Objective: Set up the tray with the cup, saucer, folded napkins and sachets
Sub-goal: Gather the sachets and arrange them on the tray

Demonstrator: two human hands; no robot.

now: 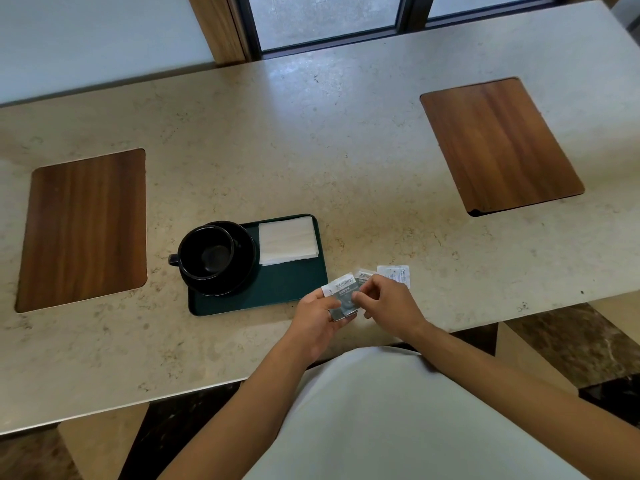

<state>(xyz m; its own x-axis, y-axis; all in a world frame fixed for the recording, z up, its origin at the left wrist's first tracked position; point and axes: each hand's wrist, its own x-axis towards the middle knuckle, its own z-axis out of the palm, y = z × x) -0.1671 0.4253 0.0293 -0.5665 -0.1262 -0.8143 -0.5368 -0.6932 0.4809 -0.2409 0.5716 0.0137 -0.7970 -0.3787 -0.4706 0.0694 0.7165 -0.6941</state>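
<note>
A dark green tray (287,289) lies on the stone counter. On its left part a black cup (206,252) stands on a black saucer (247,258), handle pointing left. White folded napkins (288,244) sit in the tray's far right corner. Just right of the tray's near corner, my left hand (317,318) holds a grey and white sachet (341,296). My right hand (389,303) pinches the same sachet's right edge. Another sachet (363,274) peeks out behind my fingers, and a white sachet (396,273) lies on the counter beyond my right hand.
Two inset wooden panels are set in the counter, one at the left (83,230) and one at the far right (498,143). The counter's near edge (138,400) runs just in front of my body. A window frame stands behind the counter.
</note>
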